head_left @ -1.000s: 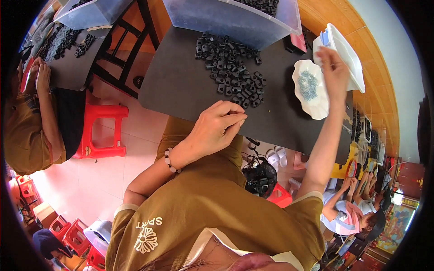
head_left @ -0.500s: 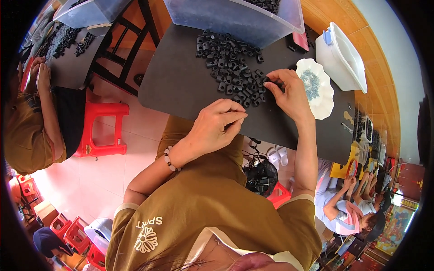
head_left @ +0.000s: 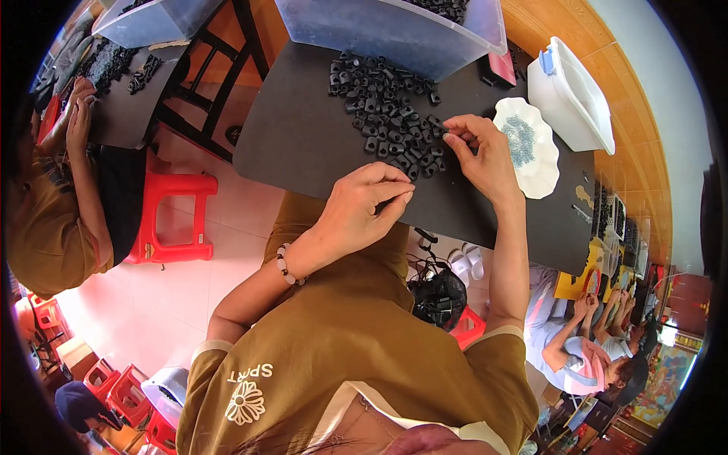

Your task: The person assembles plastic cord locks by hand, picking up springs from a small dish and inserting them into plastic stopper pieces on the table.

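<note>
A loose pile of small black plastic parts (head_left: 390,121), blocky with round holes, spreads over the dark table (head_left: 292,114). My right hand (head_left: 481,155) is at the pile's right edge, its thumb and forefinger pinched on a small black plastic part, mostly hidden by the fingertips. Nearer to me, my left hand (head_left: 368,206) hovers by the table's front edge with thumb and fingertips pressed together; whatever they hold is too small or hidden to make out. Right of my right hand, a white wavy-rimmed dish (head_left: 540,178) holds many tiny clear bluish pieces (head_left: 519,141).
Behind the pile stands a clear plastic bin (head_left: 379,38) with more black parts. A white tub (head_left: 569,98) and a pink box (head_left: 502,68) stand at the back right. A co-worker (head_left: 57,220) sits at another table on the left, by a red stool (head_left: 182,220).
My right hand has shifted slightly away from me at the pile's edge. The left hand stays pinched in nearly the same place. The co-worker's hands on the left have moved a little.
</note>
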`<state>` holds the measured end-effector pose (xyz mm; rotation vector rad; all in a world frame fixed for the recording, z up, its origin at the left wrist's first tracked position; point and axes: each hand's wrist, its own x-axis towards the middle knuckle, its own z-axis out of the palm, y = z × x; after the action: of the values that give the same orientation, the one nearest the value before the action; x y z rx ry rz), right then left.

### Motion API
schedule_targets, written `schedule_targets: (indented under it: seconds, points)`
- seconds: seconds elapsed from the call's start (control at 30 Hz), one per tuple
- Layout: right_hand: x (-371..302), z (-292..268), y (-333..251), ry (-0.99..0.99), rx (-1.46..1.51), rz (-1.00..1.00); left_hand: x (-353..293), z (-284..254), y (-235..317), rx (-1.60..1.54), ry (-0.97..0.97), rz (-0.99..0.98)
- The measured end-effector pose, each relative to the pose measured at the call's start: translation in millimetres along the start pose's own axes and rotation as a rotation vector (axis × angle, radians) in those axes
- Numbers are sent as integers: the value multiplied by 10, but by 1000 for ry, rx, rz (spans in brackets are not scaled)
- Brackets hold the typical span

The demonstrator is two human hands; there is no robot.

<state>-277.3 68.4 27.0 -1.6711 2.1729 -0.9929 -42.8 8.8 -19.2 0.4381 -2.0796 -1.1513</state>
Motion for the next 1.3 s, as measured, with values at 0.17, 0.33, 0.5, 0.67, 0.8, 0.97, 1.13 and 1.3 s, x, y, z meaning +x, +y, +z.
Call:
schedule_targets:
  seconds: [0.17, 0.33, 0.5, 0.67, 0.8, 0.97, 1.13, 1.3]
  points:
    - [3, 8, -17, -55, 6, -62, 0, 7, -4, 27, -3, 7]
    - [38, 65, 76, -57, -97, -110, 3, 15, -11, 36, 2, 16]
    - [8, 19, 20, -11, -84, -136, 2, -7, 46, -97, 13, -85]
    - [-159, -54, -372, -24, 25, -346, 61, -64, 145, -302, 78, -225]
    - [-278, 10, -549, -56, 17, -509, 112, -89, 173, -384, 97, -252]
    - [-366, 37, -600, -32, -41, -560, 110, -138, 168, -380, 41, -265]
    - [-403, 3, -572, -86, -9, -512, 102, -173, 193, -412, -31, -358]
    - [-432, -300, -381, -46, -16, -290, 84, -192, 155, -392, -19, -369]
